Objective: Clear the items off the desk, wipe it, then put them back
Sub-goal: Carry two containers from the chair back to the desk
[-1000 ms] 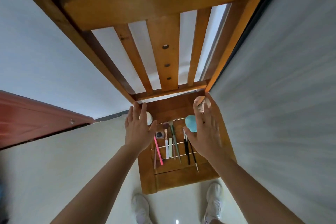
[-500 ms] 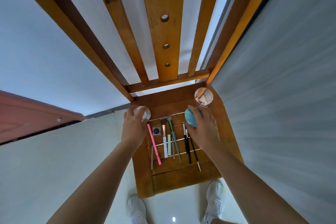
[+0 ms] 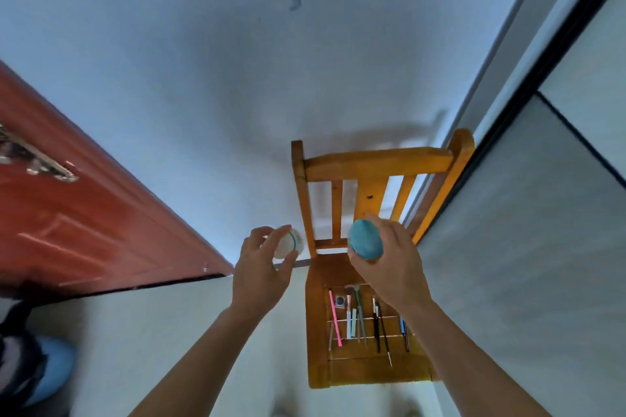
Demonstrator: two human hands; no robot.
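My left hand holds a small white round jar with a teal ring, lifted to the left of a wooden chair. My right hand grips a teal egg-shaped sponge above the chair's seat. Several makeup brushes and pencils lie in a row on the seat, among them a pink pencil and a small dark square pot. The round compact seen earlier is hidden behind my right hand or out of sight.
A red-brown door stands at the left. A pale wall rises behind the chair, and a grey panel with a black frame runs along the right. Pale floor lies to the left of the chair. A dark and blue bundle sits at bottom left.
Both hands closed on the jar and the sponge and lifted them off the seat. My head rose and drew back, so the chair looks smaller and lower.
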